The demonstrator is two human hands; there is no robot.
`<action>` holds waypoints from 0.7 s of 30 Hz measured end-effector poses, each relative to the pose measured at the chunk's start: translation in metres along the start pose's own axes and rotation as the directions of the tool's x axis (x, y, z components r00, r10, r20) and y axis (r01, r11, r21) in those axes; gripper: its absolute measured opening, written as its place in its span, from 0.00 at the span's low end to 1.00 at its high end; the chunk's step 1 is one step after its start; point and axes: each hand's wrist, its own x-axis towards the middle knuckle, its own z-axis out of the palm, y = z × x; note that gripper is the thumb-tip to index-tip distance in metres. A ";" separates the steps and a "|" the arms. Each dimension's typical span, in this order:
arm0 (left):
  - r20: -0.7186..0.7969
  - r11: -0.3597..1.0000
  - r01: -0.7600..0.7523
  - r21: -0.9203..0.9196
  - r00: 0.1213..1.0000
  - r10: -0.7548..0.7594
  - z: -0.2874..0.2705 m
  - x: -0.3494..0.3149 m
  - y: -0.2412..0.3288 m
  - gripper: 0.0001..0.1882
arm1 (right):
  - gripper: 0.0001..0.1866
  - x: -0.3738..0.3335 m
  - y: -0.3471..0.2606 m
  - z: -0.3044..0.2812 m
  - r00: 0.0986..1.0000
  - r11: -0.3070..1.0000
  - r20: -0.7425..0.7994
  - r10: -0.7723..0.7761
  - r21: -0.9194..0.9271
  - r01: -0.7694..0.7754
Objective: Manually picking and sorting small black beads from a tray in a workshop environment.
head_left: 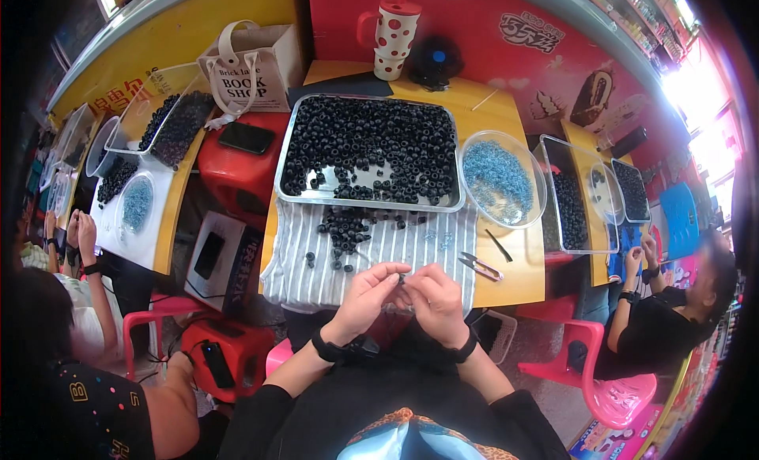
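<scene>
My left hand (370,298) and my right hand (439,302) meet over the near edge of a striped cloth (304,246). Their fingertips pinch a small black piece (402,278), mostly hidden between them. Beyond them, several loose black ring-shaped pieces (344,229) lie on the cloth. A clear rectangular tray (371,201) full of similar black pieces stands behind that pile. To its right is a round clear tub (542,187) holding tiny bluish pieces (498,175). Thread snips (481,267) and a slim black tool (499,245) lie right of my hands.
A spotted tumbler (395,33), a small dark fan (436,61) and a canvas bag (253,69) stand at the back. Red stools (237,164) flank the left side. Other people work at side tables with similar trays (581,199); a pink chair (589,365) is right.
</scene>
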 end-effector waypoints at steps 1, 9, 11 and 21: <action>0.005 1.000 0.007 0.001 1.000 -0.007 0.000 -0.001 -0.001 0.14 | 0.05 0.000 0.000 0.000 0.999 0.996 0.015 -0.052 -0.074 0.053; 0.115 0.999 0.039 0.024 0.992 -0.042 -0.007 -0.005 -0.004 0.14 | 0.05 0.000 0.004 -0.008 0.968 0.921 0.128 0.217 0.302 -0.247; 0.136 0.997 0.058 0.044 0.989 -0.063 -0.006 -0.005 -0.002 0.14 | 0.05 -0.001 0.010 -0.011 0.940 0.879 0.181 0.288 0.339 -0.334; 0.124 0.953 0.051 -0.297 0.992 -0.014 -0.029 0.007 -0.005 0.13 | 0.11 0.051 0.042 -0.011 0.959 0.952 0.182 0.219 -0.254 -0.169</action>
